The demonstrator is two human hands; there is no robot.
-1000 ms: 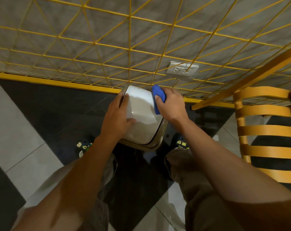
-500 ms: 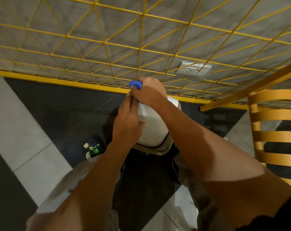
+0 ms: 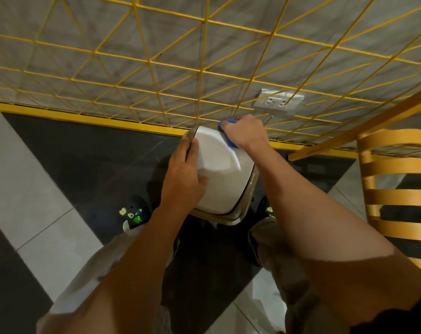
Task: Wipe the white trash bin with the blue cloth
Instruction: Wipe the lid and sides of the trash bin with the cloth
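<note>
White trash bin [image 3: 222,169] sits on the dark floor tile [image 3: 103,160] right between the person's two shoes, its far end close up against the yellow skirting [image 3: 84,118] at the foot of the wall. Its long axis runs far to near, the near end swinging slightly to the right, so the pale lid stretches straight back towards the person.

Left hand [image 3: 184,179] clasps the left flank: thumb laid across the lid, fingers down the outside of the left wall, bracing it. Right hand [image 3: 247,133] is up at the far right corner, fingers curled tight round the blue cloth [image 3: 230,142], which peeks out bunched on both sides of the knuckles and is pressed against the bin's far right edge.

So here is the relation that counts: the cloth is at the far right corner, and almost the whole lid lies nearer and to the left of it. The right hand is the one with the cloth, and it looks best placed to draw a stroke down the long axis towards the body. The left hand's thumb overlaps the near left of the lid, so that patch probably needs a shift of grip.

A yellow wire grid [image 3: 200,71] and a wall socket [image 3: 279,101] stand beyond; a wooden chair [image 3: 397,169] stands on the right.
</note>
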